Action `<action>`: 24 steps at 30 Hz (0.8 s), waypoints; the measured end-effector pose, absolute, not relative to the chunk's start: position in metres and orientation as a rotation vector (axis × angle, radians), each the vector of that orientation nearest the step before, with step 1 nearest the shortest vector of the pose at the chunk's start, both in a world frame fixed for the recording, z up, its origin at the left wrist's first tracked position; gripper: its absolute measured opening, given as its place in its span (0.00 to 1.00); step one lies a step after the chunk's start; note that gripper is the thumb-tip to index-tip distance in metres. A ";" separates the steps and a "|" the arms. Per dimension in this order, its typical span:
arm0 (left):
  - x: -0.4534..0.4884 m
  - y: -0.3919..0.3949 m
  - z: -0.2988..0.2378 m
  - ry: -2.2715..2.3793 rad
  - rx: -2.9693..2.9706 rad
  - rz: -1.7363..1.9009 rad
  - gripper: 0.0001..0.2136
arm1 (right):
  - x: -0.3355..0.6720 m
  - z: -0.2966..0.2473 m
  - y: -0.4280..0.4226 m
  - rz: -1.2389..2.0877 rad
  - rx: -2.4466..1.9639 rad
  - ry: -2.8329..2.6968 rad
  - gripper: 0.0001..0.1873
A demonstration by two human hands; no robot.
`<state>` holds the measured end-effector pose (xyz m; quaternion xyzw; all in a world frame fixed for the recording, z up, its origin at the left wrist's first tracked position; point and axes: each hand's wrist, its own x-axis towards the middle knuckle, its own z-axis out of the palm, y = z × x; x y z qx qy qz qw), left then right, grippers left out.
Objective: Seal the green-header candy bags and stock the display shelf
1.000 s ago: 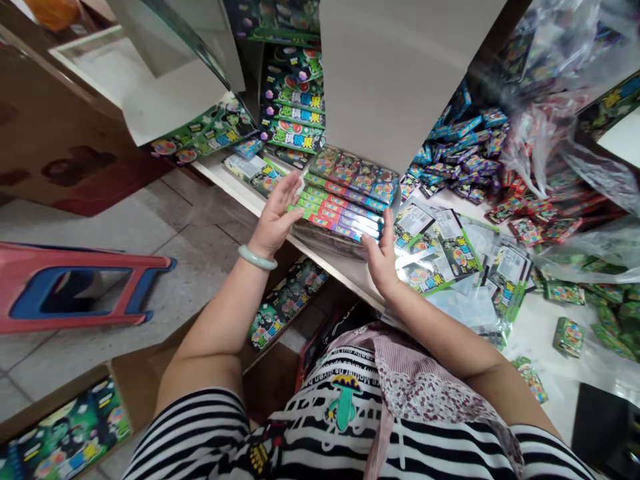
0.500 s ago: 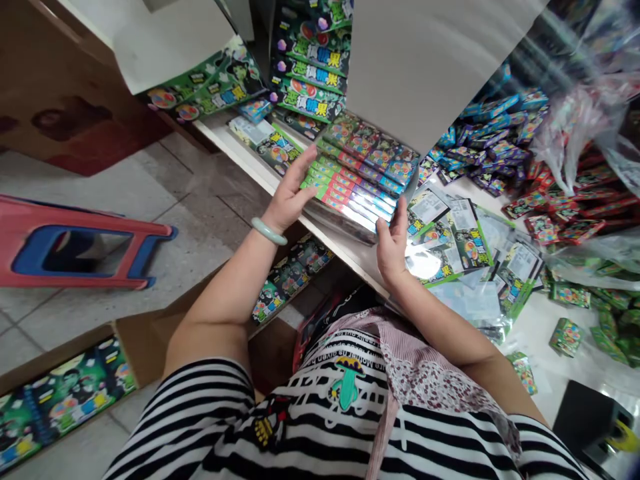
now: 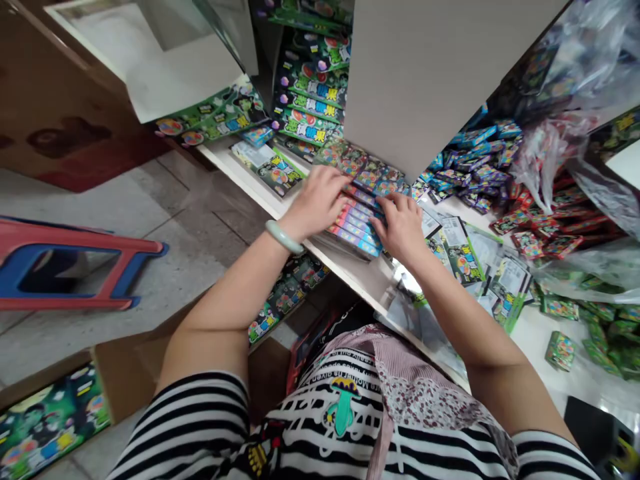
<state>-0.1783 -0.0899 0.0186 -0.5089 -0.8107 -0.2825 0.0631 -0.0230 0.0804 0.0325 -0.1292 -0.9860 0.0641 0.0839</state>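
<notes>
Red, purple and blue edges line up in the rows of small packs (image 3: 359, 222), packed tight at the front of the white bench (image 3: 537, 340), and both hands are right on them! Left hand (image 3: 320, 200) lies palm down over the left side of the rows, fingers loosely bent, a pale green bangle (image 3: 284, 237) at its wrist. Right hand (image 3: 401, 225) covers the right side of the rows, fingers curved, tips down on the packs. Loosely open, the pair of them, though whether a fingertip pinches any single pack can't be told. Straight up behind the rows rises a broad white panel (image 3: 440, 80); behind and to their left, a stack of dark green boxes (image 3: 315, 100). Look right of the rows: flat printed sleeves (image 3: 463, 250) overlap, with a heap of blue and purple packs (image 3: 475, 157) beyond. Farther right of the rows come red packs (image 3: 535, 240), then green packs (image 3: 603, 327) nearer the person. Well left of the rows, a red and blue stool (image 3: 75, 239) on the tiled floor (image 3: 195, 233)
</notes>
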 end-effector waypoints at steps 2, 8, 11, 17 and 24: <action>-0.173 -0.078 0.019 -2.484 -1.599 -0.662 0.17 | -0.020 0.039 0.079 0.172 -0.360 -2.963 0.21; -0.182 -0.076 0.014 -2.473 -1.838 -0.556 0.20 | -0.045 0.071 0.105 0.428 -0.138 -2.954 0.19; -0.192 -0.072 0.018 -2.506 -1.871 -0.544 0.19 | -0.082 0.079 0.122 0.455 -0.173 -2.974 0.21; -0.201 -0.068 0.028 -2.529 -2.052 -0.517 0.18 | -0.127 0.078 0.123 0.204 -0.339 -3.254 0.31; -0.217 -0.070 0.035 -2.572 -2.190 -0.559 0.19 | -0.133 0.084 0.128 0.436 -0.385 -3.418 0.38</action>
